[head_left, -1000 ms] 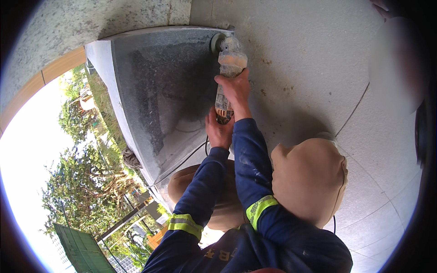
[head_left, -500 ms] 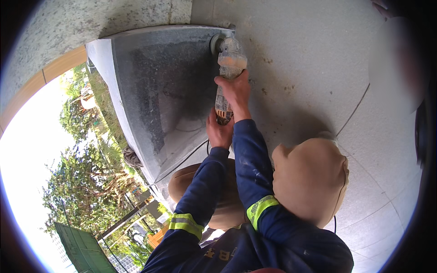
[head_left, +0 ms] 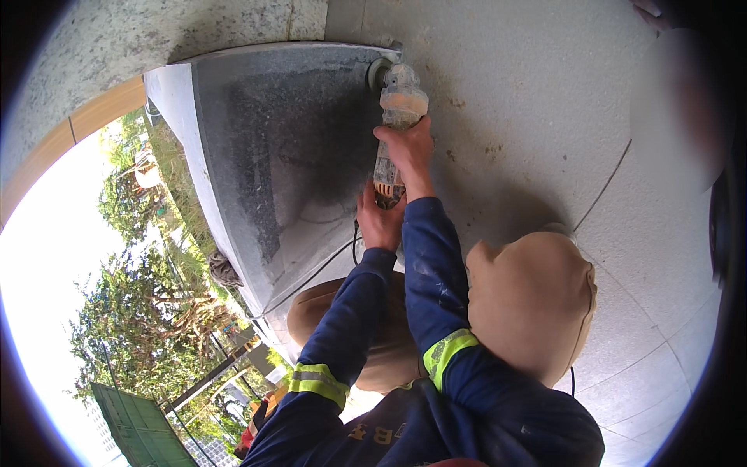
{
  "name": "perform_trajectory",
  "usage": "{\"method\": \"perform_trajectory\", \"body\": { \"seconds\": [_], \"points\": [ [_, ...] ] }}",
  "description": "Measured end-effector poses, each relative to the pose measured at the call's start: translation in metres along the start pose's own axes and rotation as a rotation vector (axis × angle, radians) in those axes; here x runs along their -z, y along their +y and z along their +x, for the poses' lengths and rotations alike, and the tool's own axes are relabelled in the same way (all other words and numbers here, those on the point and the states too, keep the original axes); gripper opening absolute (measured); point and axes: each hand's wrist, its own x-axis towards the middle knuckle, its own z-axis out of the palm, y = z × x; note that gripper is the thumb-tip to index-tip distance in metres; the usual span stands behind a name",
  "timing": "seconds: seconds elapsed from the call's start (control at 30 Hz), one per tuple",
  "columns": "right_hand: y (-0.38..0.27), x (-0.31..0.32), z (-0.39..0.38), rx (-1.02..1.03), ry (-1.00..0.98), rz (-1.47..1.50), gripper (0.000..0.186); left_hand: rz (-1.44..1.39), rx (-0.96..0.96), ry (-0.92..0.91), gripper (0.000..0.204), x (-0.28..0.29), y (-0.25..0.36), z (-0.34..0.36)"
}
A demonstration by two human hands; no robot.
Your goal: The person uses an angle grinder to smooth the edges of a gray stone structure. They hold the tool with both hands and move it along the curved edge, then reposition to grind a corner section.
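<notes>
A dusty angle grinder (head_left: 402,109) points away from me, its round disc (head_left: 379,74) against the far right corner of a dark grey stone surface (head_left: 241,117). My right hand (head_left: 411,152) is wrapped round the middle of its body, thumb on the left side. Closer to me, my left hand (head_left: 381,224) grips the rear end by the orange vents; some of its fingers are hidden behind the tool. A black cord (head_left: 311,278) runs from near the left hand across the stone to the left.
Light grey floor tiles (head_left: 545,117) lie to the right. A speckled stone wall (head_left: 233,31) borders the far side. My bent knee (head_left: 533,311) is close to the right forearm. A crumpled cloth (head_left: 225,269) lies by the stone's left edge, with greenery and a green panel (head_left: 144,428) beyond.
Both hands and the grinder have shifted slightly right, the disc moving closer to the stone's right edge. A red shape has appeared at the lower left, beyond my left sleeve.
</notes>
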Motion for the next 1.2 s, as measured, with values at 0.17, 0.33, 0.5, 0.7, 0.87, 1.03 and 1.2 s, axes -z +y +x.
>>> {"method": "perform_trajectory", "body": {
  "seconds": [0.17, 0.33, 0.5, 0.7, 0.87, 1.03, 1.2],
  "points": [
    [-0.011, 0.001, -0.001, -0.028, -0.034, -0.029, 0.075, -0.03, 0.029, 0.01, 0.077, 0.003, 0.01, 0.002],
    [0.0, 0.004, 0.002, -0.01, -0.027, 0.019, 0.075, -0.045, 0.003, -0.02, 0.075, -0.002, 0.003, -0.004],
    [0.0, -0.001, 0.003, 0.01, -0.018, 0.001, 0.073, -0.006, 0.005, 0.002, 0.075, 0.002, 0.009, -0.002],
    [0.011, 0.001, 0.003, -0.028, -0.019, 0.007, 0.074, 0.001, -0.001, 0.006, 0.074, -0.002, 0.002, -0.006],
    [0.0, 0.001, 0.0, -0.041, -0.044, 0.036, 0.074, 0.019, 0.004, 0.04, 0.076, 0.0, 0.008, -0.002],
    [0.015, -0.006, 0.015, 0.006, -0.028, 0.165, 0.075, 0.076, 0.042, 0.005, 0.075, 0.003, 0.02, 0.003],
    [0.025, -0.006, 0.001, 0.005, -0.054, 0.13, 0.073, 0.066, -0.016, 0.067, 0.076, -0.001, 0.001, -0.007]
  ]
}}
